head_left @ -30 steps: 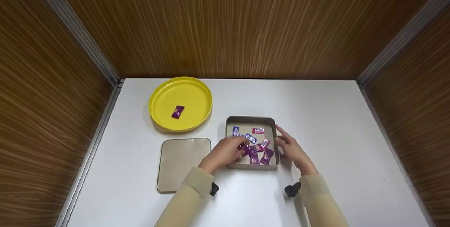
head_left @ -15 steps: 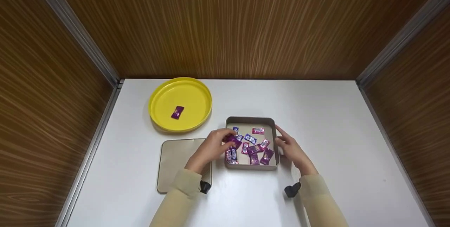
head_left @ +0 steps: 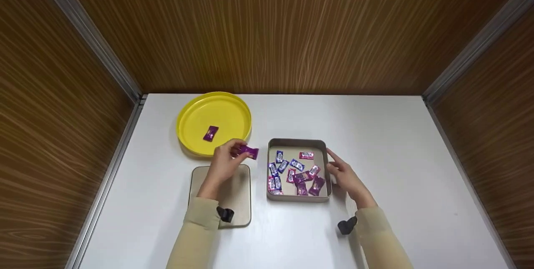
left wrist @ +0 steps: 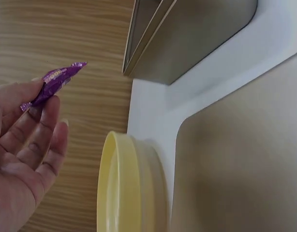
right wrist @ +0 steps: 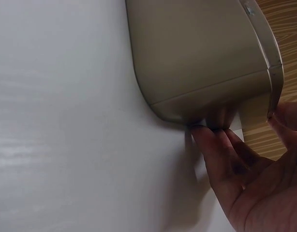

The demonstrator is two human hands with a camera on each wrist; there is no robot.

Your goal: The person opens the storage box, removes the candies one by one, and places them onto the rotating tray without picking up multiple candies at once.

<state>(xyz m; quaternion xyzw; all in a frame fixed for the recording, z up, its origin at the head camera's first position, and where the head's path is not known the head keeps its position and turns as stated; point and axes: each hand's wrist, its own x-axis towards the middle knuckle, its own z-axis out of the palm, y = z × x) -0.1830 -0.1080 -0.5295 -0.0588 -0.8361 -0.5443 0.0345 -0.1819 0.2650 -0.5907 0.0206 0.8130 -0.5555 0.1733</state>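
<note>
By tray's rim (head_left: 180, 125), left hand (head_left: 223, 162) pinches candy (head_left: 252, 152) above open table (head_left: 375, 131); spread right hand (head_left: 349, 180) touches tin's edge (head_left: 298, 198).

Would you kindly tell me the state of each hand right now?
Left hand: closed, pinching one purple-wrapped candy.
Right hand: open, touching the side of the box.

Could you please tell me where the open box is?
In the head view, the open box stands right of the beige lid, its right side touching the right hand.
</note>
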